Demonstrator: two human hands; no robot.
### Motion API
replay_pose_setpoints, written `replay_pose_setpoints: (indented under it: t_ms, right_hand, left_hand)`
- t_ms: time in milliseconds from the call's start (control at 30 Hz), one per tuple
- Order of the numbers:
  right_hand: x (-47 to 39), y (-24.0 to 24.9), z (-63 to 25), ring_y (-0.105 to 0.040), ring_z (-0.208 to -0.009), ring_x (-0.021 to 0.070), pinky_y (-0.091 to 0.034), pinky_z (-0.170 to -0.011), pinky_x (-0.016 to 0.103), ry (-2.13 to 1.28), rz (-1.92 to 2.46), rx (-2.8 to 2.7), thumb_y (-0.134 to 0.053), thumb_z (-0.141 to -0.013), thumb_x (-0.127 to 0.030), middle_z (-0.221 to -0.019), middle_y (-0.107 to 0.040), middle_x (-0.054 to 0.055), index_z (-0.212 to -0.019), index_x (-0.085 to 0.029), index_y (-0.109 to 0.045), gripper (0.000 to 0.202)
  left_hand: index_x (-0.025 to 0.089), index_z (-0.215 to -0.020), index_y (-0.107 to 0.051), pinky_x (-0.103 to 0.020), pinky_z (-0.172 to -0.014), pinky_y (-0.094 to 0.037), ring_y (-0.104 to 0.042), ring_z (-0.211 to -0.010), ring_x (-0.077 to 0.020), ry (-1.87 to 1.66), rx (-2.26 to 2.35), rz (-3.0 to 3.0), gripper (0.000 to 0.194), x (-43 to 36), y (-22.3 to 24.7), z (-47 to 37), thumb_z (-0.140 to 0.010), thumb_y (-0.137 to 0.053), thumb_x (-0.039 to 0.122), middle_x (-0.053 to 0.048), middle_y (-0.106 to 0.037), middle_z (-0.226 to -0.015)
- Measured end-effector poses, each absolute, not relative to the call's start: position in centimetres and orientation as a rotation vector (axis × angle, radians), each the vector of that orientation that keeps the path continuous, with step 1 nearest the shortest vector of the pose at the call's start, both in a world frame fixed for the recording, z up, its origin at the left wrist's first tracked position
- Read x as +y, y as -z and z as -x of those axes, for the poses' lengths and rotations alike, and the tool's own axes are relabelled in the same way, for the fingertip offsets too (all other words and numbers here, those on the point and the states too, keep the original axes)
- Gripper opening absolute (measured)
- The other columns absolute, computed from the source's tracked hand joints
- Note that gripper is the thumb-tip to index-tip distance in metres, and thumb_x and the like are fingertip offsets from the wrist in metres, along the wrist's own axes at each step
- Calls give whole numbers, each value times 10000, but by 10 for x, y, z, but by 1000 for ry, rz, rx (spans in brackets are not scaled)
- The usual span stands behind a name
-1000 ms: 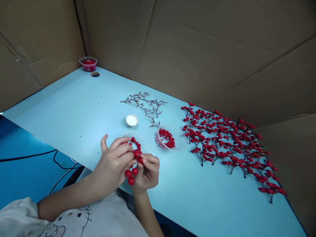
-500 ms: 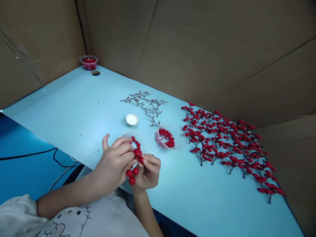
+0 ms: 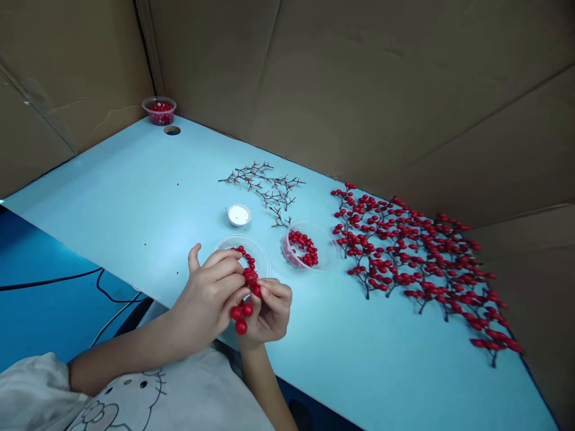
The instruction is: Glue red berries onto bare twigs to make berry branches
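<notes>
My left hand point(image 3: 209, 293) and my right hand point(image 3: 269, 311) meet near the table's front edge, both closed on a sprig with red berries point(image 3: 241, 326). Three berries hang below my left fingertips; others sit between the fingertips of both hands. The sprig's stem is mostly hidden. Just behind the hands is a clear bowl point(image 3: 265, 254) of loose red berries, partly covered by my left hand. To its right lies a second clear bowl point(image 3: 330, 251) with red berries, seemingly tilted. A small white cup point(image 3: 239, 215) stands behind the first bowl.
Bare brown twigs point(image 3: 269, 194) lie behind the bowls. Many red-berried sprigs point(image 3: 395, 245) spread over the right side of the table point(image 3: 359, 359). A tub of berries point(image 3: 160, 111) stands at the far left corner, beside a round hole. Cardboard walls point(image 3: 336, 90) rise behind.
The view has shifted slightly. Both hands keep nearly the same pose around the sprig, and nothing has been let go.
</notes>
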State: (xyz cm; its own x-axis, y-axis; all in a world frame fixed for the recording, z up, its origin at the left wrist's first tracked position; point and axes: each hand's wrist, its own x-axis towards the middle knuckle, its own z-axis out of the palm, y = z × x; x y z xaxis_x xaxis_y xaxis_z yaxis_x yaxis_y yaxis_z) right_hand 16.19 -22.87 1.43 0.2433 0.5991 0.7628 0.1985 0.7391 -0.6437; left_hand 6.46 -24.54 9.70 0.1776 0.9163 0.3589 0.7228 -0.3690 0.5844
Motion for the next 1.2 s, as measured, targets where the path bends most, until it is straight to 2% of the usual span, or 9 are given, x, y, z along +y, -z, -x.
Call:
replay_pose_setpoints:
  t_ms: [700,933,1033,1200]
  right_hand:
    - [-228,-15,-160,-514,-742,135,-453,-602,316,-274,755,-1322,-453,-775,-86,-827,-518,16,-976,-249,-527,270]
    - [-230,-27,-169,-537,-784,158,-470,-574,308,-229,768,-1426,-440,-791,-149,-885,-548,46,-1079,-248,-495,310]
    - [-237,-30,-176,-533,-752,147,-458,-558,297,-273,779,-1360,-407,-811,-161,-925,-544,58,-1129,-246,-468,335]
    - [-255,-31,-189,-485,-647,100,-404,-550,234,-340,920,-1181,-402,-823,-140,-687,-493,-5,-821,-206,-567,178]
  left_hand:
    - [159,-644,-508,-457,-901,-157,-529,-934,-180,-948,1596,-2196,217,-248,-97,-66,-809,-375,114,3,-596,-737]
    - [170,-666,-521,-483,-910,-169,-496,-988,-195,-938,1608,-2217,212,-248,-99,-60,-825,-384,144,-12,-590,-795]
    - [173,-660,-531,-481,-895,-218,-500,-972,-205,-967,1550,-2211,199,-247,-98,-59,-816,-408,162,-16,-578,-783]
    - [161,-657,-524,-321,-727,-416,-536,-868,-172,-1243,1280,-2052,159,-242,-90,-65,-793,-442,172,-51,-559,-800]
